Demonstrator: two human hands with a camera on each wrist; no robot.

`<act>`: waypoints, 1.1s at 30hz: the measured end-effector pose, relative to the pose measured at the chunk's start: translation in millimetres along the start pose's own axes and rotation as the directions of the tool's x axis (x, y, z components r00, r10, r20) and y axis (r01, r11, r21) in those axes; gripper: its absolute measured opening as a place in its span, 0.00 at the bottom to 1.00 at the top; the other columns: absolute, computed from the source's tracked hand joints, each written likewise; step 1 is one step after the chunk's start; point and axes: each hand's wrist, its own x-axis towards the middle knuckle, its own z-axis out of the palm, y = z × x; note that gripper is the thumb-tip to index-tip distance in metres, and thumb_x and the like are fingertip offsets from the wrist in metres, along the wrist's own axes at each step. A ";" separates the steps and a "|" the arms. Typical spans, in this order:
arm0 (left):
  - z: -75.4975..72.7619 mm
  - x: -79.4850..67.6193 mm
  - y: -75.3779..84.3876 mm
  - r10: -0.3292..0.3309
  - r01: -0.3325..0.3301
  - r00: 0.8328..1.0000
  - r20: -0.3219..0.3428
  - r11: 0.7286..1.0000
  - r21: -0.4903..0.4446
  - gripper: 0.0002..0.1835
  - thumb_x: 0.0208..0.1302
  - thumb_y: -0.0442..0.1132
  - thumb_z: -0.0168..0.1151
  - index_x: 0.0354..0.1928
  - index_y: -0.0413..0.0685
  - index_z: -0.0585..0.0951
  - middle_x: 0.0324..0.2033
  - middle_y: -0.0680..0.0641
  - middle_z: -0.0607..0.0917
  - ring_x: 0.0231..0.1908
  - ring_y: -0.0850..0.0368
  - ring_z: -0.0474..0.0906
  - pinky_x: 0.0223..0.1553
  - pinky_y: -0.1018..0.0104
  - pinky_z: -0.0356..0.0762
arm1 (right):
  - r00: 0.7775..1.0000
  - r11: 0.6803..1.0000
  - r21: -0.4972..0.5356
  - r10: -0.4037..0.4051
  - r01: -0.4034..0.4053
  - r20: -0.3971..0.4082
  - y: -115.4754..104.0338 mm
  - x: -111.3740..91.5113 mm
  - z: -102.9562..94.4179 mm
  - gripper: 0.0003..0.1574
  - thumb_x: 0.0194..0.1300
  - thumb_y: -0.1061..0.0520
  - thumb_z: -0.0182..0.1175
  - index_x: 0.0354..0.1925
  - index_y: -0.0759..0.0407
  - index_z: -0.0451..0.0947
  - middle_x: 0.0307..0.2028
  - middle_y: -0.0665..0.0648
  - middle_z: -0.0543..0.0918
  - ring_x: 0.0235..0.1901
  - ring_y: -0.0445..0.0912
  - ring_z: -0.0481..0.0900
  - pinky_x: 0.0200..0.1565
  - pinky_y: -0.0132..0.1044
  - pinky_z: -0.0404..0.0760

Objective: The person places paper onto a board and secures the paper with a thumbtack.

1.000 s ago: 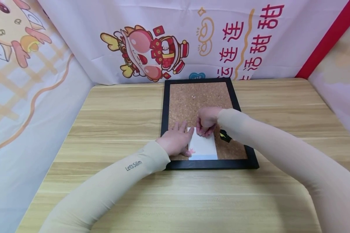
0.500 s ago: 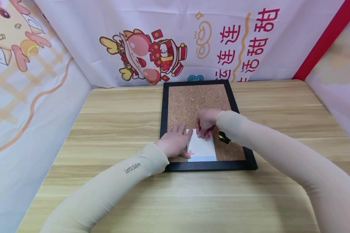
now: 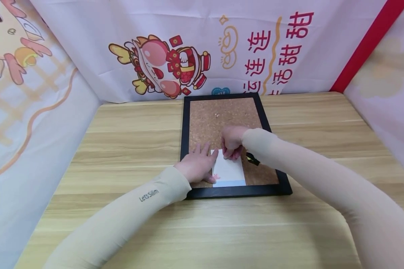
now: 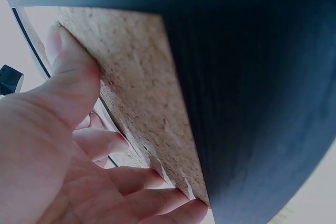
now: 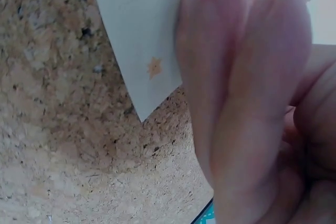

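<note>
A white sheet of paper [image 3: 227, 170] with a blue band and a small pink star mark lies on the lower part of a black-framed cork board [image 3: 205, 192]. My left hand [image 3: 196, 166] rests with spread fingers over the sheet's left edge and the bare cork. At the paper's upper edge, my right hand [image 3: 232, 140] is bent down with its fingers curled and fingertips together on the sheet. In the right wrist view, the fingers [image 5: 257, 66] stand close against the paper [image 5: 136, 24]. I cannot tell what small thing they pinch; the fingertips hide it.
A black item with a yellow mark [image 3: 253, 158] lies on the cork, partly covered by the right wrist. Small shiny bits [image 3: 217, 114] sit higher on the board. The wooden table [image 3: 138, 142] meets a printed cloth [image 3: 181, 22] at the back.
The scene has shifted slightly left in the head view. Both hands keep their places on the paper; the back of the right hand looks slightly blurred now.
</note>
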 end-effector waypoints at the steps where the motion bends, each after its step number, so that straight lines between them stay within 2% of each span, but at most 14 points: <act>1: 0.2 -0.1 -0.5 0.003 -0.003 1.000 0.001 1.000 -0.002 0.52 0.60 0.57 0.67 0.79 0.50 0.51 0.77 0.36 0.44 0.74 0.33 0.37 0.70 0.43 0.49 | 1.000 1.000 -0.001 0.002 -0.002 0.002 -0.1 0.8 0.3 0.04 0.64 0.60 0.67 0.34 0.60 0.84 0.31 0.59 0.86 0.24 0.45 0.84 0.32 0.34 0.84; 10: 1.0 0.4 -1.3 0.013 -0.013 1.000 -0.003 1.000 0.004 0.52 0.60 0.58 0.67 0.79 0.49 0.51 0.77 0.36 0.44 0.74 0.33 0.38 0.70 0.43 0.49 | 1.000 0.999 0.035 0.007 -0.007 0.016 4.7 3.7 0.3 0.04 0.63 0.59 0.68 0.35 0.60 0.83 0.30 0.60 0.86 0.23 0.45 0.83 0.32 0.36 0.84; 23: 1.6 1.4 -2.8 0.016 -0.016 1.000 -0.002 1.000 0.009 0.52 0.60 0.58 0.67 0.79 0.48 0.51 0.76 0.35 0.44 0.74 0.32 0.38 0.70 0.42 0.50 | 0.999 1.000 -0.001 0.004 -0.004 -0.035 3.9 2.7 5.2 0.06 0.62 0.57 0.69 0.34 0.60 0.83 0.30 0.59 0.86 0.24 0.46 0.84 0.31 0.36 0.84; 33: -1.4 1.4 -0.9 0.009 -0.009 1.000 0.004 1.000 0.017 0.52 0.60 0.58 0.67 0.79 0.49 0.51 0.76 0.34 0.44 0.74 0.32 0.39 0.70 0.43 0.50 | 0.999 0.998 -0.061 0.008 -0.011 -0.051 -1.3 2.2 6.4 0.03 0.64 0.60 0.68 0.35 0.60 0.84 0.30 0.59 0.86 0.25 0.47 0.85 0.30 0.35 0.84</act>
